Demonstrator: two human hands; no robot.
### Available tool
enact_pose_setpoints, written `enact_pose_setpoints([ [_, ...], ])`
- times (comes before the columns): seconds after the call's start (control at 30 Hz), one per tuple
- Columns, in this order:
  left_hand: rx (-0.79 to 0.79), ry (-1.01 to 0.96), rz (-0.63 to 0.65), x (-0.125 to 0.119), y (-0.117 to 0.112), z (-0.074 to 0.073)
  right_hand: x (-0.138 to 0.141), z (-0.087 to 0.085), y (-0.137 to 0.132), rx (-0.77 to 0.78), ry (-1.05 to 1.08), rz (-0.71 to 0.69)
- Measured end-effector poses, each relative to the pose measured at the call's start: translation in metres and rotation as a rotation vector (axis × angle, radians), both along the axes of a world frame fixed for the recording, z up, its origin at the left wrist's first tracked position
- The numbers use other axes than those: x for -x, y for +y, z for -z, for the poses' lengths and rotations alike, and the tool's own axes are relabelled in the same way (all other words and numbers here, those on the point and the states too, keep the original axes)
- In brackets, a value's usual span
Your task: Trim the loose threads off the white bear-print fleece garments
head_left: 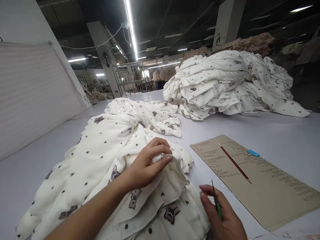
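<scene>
- So, my left hand (146,168) has a narrow pinch on the edge of the white bear-print cloth (100,160), heaped near left on the table (275,131).
- My right hand (226,216) holds 1 green-handled tool (217,205), just right of the heap.
- Cloth looks soft, light, floppy, hardly fragile; I'd grab an edge.

Tube lights (130,26) glow beneath the dark ceiling (190,15) before me, where a fan (105,55) hangs against a pale pillar (95,33).
</scene>
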State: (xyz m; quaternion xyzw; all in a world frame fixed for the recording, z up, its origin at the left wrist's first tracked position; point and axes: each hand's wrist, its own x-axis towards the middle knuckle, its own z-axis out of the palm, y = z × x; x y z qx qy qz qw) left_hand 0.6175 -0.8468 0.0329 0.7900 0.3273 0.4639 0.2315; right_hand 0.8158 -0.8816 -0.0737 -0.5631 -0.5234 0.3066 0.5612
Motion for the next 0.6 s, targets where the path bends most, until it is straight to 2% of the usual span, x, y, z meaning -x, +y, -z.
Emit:
enact_pose_setpoints([
  [0.1, 0.041, -0.181, 0.048, 0.007, -0.001, 0.002, 0.02, -0.001, 0.015, -0.033, -0.048, -0.125],
  [0.17, 0.074, -0.273, 0.031, 0.017, 0.0, 0.001, 0.033, -0.001, 0.019, -0.07, -0.062, -0.198],
  [0.23, 0.117, -0.256, -0.013, 0.032, 0.0, -0.003, 0.042, -0.003, 0.018, -0.093, -0.065, -0.227],
  [0.3, 0.235, -0.012, -0.024, 0.047, -0.003, -0.006, 0.044, -0.006, 0.016, -0.09, -0.051, -0.213],
  [0.37, 0.353, 0.357, -0.039, 0.055, -0.008, -0.003, 0.044, -0.009, 0.013, -0.086, -0.036, -0.199],
  [0.43, 0.337, 0.614, -0.106, 0.053, -0.013, 0.005, 0.044, -0.013, 0.01, -0.094, -0.031, -0.203],
  [0.5, 0.213, 0.693, -0.192, 0.042, -0.017, 0.019, 0.046, -0.016, 0.008, -0.106, -0.031, -0.215],
  [0.6, 0.028, 0.645, -0.204, 0.025, -0.019, 0.038, 0.051, -0.019, 0.005, -0.135, -0.026, -0.235],
])
